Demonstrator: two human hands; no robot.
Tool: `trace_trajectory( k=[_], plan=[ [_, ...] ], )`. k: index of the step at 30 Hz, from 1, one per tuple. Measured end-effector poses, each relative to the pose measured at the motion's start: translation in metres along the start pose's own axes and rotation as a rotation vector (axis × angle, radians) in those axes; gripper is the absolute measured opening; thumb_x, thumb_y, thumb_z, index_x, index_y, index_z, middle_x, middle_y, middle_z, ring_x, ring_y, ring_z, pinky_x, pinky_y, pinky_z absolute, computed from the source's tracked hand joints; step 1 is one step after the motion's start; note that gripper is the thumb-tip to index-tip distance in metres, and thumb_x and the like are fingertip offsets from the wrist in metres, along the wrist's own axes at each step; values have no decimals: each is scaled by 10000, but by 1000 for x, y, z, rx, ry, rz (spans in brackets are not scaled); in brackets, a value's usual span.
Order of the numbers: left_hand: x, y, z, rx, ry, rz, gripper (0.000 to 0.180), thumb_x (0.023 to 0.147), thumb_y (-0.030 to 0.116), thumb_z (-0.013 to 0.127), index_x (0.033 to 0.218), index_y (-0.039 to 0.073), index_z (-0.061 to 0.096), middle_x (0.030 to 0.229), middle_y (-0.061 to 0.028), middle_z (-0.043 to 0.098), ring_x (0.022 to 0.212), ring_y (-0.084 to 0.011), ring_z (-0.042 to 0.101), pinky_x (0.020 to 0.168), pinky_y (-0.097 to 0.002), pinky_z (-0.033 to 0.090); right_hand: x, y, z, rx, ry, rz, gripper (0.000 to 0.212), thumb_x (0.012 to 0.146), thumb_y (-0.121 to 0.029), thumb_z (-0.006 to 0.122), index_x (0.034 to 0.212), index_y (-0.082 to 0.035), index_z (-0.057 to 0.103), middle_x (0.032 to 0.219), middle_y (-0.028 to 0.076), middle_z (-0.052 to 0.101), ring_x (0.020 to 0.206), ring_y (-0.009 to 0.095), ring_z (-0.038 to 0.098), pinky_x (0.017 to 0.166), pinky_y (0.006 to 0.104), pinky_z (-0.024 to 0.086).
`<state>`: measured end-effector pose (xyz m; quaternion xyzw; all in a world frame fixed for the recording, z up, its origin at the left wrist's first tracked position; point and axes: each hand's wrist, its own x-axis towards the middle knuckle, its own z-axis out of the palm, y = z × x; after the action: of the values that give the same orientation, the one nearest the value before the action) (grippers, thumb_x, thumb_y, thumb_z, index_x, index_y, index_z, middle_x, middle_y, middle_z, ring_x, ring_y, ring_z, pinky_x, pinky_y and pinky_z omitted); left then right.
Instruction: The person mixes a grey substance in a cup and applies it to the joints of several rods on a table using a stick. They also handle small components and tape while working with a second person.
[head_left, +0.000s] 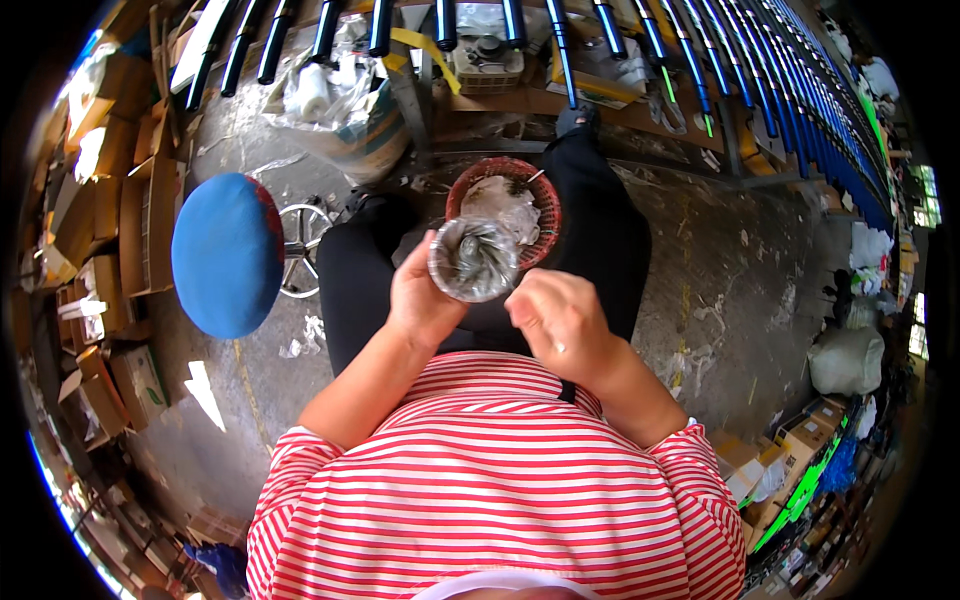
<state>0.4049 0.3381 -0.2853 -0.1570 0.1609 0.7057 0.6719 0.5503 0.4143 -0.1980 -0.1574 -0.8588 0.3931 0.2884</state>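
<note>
My left hand (pixel 415 298) is wrapped round the side of a round, ring-shaped thing in crinkled clear plastic film (pixel 474 262), held up over my lap. The film gathers in a twist at its middle. Close by its right edge, my right hand (pixel 562 318) is closed with curled fingers; whether a bit of film or anything else is in them cannot be made out. Between my knees, just beyond the wrapped thing, a red woven plastic basket (pixel 549 228) holds crumpled clear plastic (pixel 494 200) and a thin pale stick. The wrapped thing overlaps the basket's near edge.
A blue round stool seat (pixel 228 255) stands at my left beside a spoked metal base (pixel 305 250). Ahead, a rack bears several dark blue rods (pixel 445 25) above a large plastic-filled sack (pixel 345 120). Cardboard boxes (pixel 100 215) line the left; a white sack (pixel 846 360) sits right.
</note>
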Motion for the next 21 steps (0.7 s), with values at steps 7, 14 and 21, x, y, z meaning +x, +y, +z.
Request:
trace_trajectory(
  k=[7,14,21],
  plan=[
    [-3,3,6,-1,73,25,350,886,317,425,1050,42,565,1093,-110,571,1051,-262,506,965,-427,344,0,-2,-13,3,-28,94,160,813,-56,531,666,2,509,565,91,479,473,229,493,438,313,377],
    [-2,4,7,-38,98,84,321,880,322,443,1038,74,573,1075,-71,583,1041,-239,507,955,-405,350,-7,-3,-14,92,-198,85,121,772,-46,564,672,0,513,611,114,512,536,272,533,482,340,420],
    [0,-6,13,-31,117,30,348,897,314,412,1051,40,560,1084,-93,577,1053,-240,501,966,-399,336,-3,-7,-4,3,-221,-17,116,765,-34,555,668,8,507,578,99,506,504,255,529,455,338,408]
  ],
)
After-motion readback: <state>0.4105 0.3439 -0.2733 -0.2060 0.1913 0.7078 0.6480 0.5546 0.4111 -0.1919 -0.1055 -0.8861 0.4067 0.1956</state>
